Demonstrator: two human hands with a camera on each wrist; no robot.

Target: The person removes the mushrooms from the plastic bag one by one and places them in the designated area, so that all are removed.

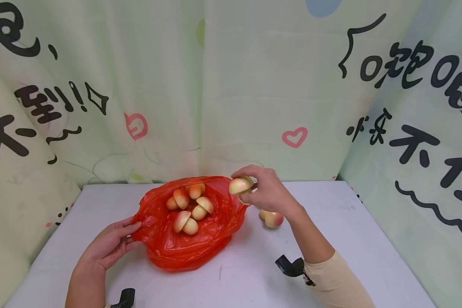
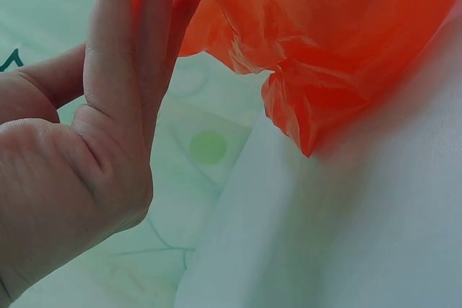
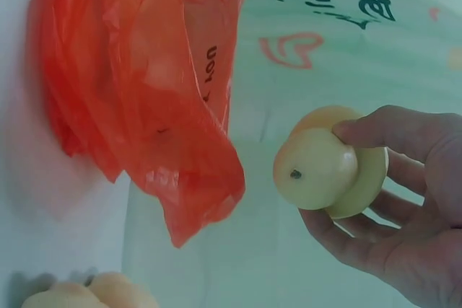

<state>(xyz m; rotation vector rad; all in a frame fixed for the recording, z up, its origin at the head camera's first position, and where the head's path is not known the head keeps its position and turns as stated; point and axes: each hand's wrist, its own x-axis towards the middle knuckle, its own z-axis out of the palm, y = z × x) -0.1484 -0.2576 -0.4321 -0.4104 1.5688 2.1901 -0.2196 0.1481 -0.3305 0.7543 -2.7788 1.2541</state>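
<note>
A red plastic bag (image 1: 173,259) sits on the table, its mouth spread wide. Inside lie several toy mushrooms (image 1: 185,223) with reddish caps and pale stems. My left hand (image 1: 109,246) pinches the bag's left edge between thumb and fingers; in the left wrist view the fingertips are partly hidden behind red film (image 2: 317,55). Over the bag's right rim, my right hand (image 1: 271,192) grips another toy mushroom (image 1: 240,185), thumb on one side and fingers round the other. The right wrist view shows this mushroom's rounded pale stem end (image 3: 317,167) facing the camera, beside the bag.
One more toy mushroom (image 1: 272,219) lies on the white table (image 1: 250,273), right of the bag and below my right forearm. A pale green printed curtain (image 1: 246,85) hangs behind the table and along both sides. Black wrist mounts (image 1: 290,266) sit on my forearms.
</note>
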